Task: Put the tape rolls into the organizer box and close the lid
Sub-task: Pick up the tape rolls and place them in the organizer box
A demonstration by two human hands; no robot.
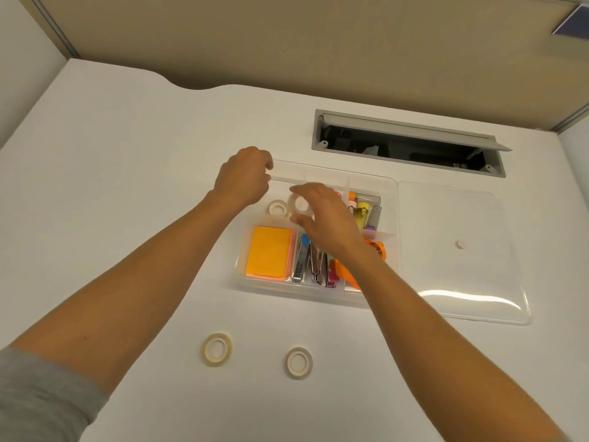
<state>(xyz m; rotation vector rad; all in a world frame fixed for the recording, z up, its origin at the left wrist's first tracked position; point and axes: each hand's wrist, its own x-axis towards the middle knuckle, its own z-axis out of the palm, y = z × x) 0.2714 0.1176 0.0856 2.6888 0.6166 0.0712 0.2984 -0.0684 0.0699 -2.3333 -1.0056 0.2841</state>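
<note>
A clear organizer box (390, 186) stands open on the white desk, its clear lid (462, 250) lying flat to its right. My right hand (325, 218) holds a white tape roll (299, 205) upright over the box's upper left compartment. Another tape roll (277, 207) lies flat in that compartment. My left hand (243, 177) rests with curled fingers at the box's far left corner; what it grips is hidden. Two more tape rolls lie on the desk in front of the box, one at the left (217, 349), one at the right (299, 362).
The box also holds orange sticky notes (269, 253), staplers (310, 266), orange clips (377, 248) and markers (363, 212). A grey cable hatch (411, 141) is open in the desk behind the box. A tan partition wall (287, 43) bounds the desk at the back.
</note>
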